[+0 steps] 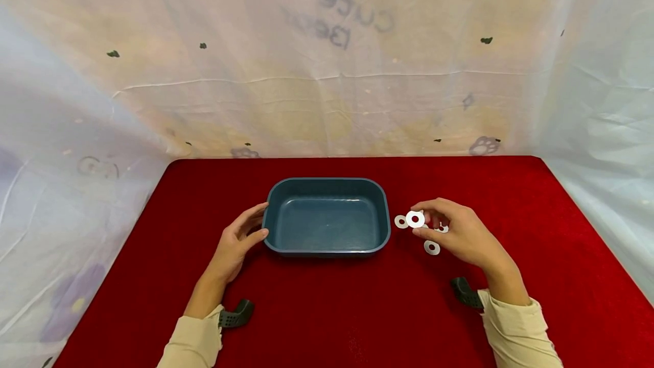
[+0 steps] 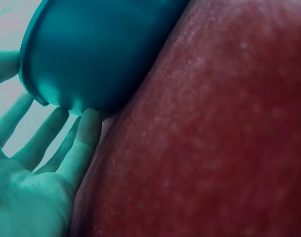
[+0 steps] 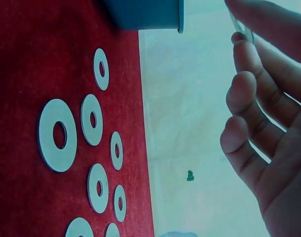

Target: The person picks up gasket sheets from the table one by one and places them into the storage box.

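A dark blue rectangular basin point(image 1: 327, 223) stands on the red cloth. My left hand point(image 1: 232, 250) is at its left end, fingers point(image 2: 84, 140) nearly straight and touching the outer wall near the rim. To the right of the basin, my right hand point(image 1: 461, 234) pinches a flat white metal washer point(image 1: 409, 220) between thumb and fingertips, raised above the cloth. Several more washers point(image 3: 49, 148) lie flat and spread out below it, some partly hidden by the right hand in the head view. Only the edge of the held washer point(image 3: 248, 34) shows in the right wrist view.
Red cloth point(image 1: 327, 311) covers the table. Pale printed sheeting point(image 1: 327, 101) hangs behind the table and along both sides. A dark strap mount point(image 1: 237, 314) sits at the left wrist, another dark mount point(image 1: 466, 293) at the right.
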Demonstrator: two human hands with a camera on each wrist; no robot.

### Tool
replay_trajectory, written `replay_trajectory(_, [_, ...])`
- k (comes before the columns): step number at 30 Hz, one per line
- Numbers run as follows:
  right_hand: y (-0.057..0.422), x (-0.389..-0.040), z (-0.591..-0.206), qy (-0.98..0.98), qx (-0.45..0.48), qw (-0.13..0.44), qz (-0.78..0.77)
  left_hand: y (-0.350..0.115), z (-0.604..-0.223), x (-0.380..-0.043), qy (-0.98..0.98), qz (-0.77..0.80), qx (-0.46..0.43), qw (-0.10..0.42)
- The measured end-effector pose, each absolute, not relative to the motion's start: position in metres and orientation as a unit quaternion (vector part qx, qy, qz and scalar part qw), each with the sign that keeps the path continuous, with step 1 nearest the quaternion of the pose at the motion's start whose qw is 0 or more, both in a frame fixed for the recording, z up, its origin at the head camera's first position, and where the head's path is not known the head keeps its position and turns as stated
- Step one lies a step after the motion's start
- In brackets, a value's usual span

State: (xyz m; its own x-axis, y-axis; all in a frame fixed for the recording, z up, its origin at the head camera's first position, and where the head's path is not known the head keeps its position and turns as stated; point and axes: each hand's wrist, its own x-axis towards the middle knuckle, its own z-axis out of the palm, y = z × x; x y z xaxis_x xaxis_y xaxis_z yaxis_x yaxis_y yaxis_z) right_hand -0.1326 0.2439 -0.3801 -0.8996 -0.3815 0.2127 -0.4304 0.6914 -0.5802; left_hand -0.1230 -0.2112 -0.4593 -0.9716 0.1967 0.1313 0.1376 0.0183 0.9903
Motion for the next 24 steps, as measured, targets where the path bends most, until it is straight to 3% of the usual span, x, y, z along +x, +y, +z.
replay_trajectory(4, [0.245,-0.132,-0.380,-0.919,0.221,0.040,0.324,-0.208,-0.456,-0.122,0.722,0.680,0.129,0.006])
replay_trajectory(24, [0.227,-0.132,-0.381,-0.907,0.232,0.033,0.351,-0.203,-0.455,-0.121,0.722,0.682,0.109,0.038])
